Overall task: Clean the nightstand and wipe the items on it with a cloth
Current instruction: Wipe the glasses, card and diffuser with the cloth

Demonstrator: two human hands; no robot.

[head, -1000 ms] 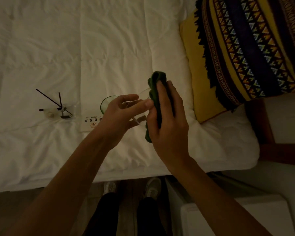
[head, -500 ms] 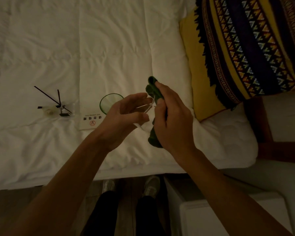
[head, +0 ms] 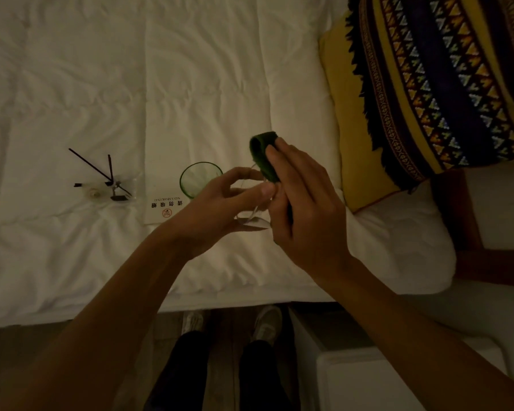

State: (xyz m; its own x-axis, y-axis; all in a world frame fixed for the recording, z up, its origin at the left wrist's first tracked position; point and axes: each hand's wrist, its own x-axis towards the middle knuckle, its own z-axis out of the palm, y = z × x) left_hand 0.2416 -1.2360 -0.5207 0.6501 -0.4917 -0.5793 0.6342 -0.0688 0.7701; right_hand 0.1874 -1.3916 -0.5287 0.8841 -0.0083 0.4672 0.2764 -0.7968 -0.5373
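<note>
Cloth (head: 264,154), dark green, gripped in the right hand (head: 304,203), has shifted back up over the rim of the clear glass (head: 254,216) pinched by the left hand (head: 220,209) above the bed (head: 101,84), indicating wiping continues.

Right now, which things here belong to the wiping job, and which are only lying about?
Job: green cloth in right hand; clear glass in left hand; green glass; no-smoking card; reed diffuser.
Lying about: patterned cushion; white duvet.

Two glasses (head: 201,179), one cloth (head: 263,154), one card (head: 163,204), one cushion (head: 428,93), one reed diffuser (head: 107,188).
</note>
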